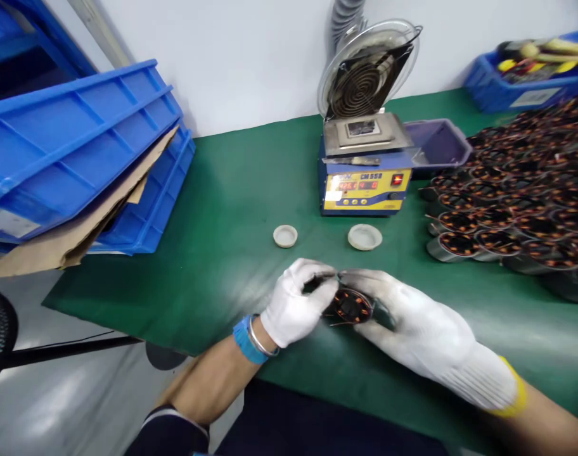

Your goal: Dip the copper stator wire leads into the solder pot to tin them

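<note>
Coil [353, 307] near table's [241, 183] front edge | my right hand [422, 329] clamps it; my left hand [301, 304] meets its rim, pinch unclear | step: I'm seemingly working its leads | next move calls for steady holding

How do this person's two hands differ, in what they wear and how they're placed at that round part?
The left hand has a blue band and silver bangle at its wrist; the right hand shows a ribbed cuff edged in yellow.
The left hand's fingertips are at the round part's left side, while the right hand curves around its right side.
Both wear white gloves.
</note>
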`<state>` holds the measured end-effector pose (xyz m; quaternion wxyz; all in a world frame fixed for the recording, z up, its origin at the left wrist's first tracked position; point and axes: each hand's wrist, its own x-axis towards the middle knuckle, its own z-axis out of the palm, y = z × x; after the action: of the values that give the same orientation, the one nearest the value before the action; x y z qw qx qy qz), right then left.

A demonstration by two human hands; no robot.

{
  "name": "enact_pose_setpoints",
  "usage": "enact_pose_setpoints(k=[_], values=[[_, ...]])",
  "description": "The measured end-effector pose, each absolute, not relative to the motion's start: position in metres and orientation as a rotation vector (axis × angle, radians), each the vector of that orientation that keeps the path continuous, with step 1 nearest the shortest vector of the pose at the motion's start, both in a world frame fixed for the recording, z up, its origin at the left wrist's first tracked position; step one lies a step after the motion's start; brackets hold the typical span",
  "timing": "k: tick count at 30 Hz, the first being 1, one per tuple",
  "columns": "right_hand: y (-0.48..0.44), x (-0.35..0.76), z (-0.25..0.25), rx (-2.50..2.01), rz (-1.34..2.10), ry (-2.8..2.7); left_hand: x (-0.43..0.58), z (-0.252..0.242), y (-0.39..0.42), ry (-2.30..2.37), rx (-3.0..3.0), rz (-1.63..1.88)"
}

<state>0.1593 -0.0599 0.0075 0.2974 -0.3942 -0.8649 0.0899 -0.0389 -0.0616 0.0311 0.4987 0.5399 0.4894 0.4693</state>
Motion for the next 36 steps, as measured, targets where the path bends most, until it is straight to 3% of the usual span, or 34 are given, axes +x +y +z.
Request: enact_pose_setpoints(k=[4, 9, 14, 19, 22, 28, 36], values=[[-0.057, 0.165, 0.014, -1.092, 0.159, -2.236, -0.05, 0.043, -0.06, 1.069, 1.229, 0.859], [-0.057, 0.166, 0.014, -1.082, 0.132, -2.204, -0.05, 0.04, -0.059, 1.179, 1.222, 1.006], [-0.061, 0.165, 0.015, -1.029, 0.048, -2.245, -0.039, 0.034, -0.066, 1.092, 1.348, 0.691], [-0.063, 0.169, 0.022, -1.106, 0.02, -2.213, -0.045, 0.044, -0.072, 0.936, 1.015, 1.01], [-0.065, 0.168, 0.022, -1.125, 0.07, -2.238, -0.046, 0.04, -0.071, 1.089, 1.043, 1.272], [-0.07, 0.16, 0.017, -1.095, 0.082, -2.251, -0.036, 0.025, -0.072, 1.287, 1.487, 1.074], [-0.072, 0.161, 0.02, -1.044, 0.045, -2.167, -0.02, 0.014, -0.095, 0.953, 0.991, 1.385]])
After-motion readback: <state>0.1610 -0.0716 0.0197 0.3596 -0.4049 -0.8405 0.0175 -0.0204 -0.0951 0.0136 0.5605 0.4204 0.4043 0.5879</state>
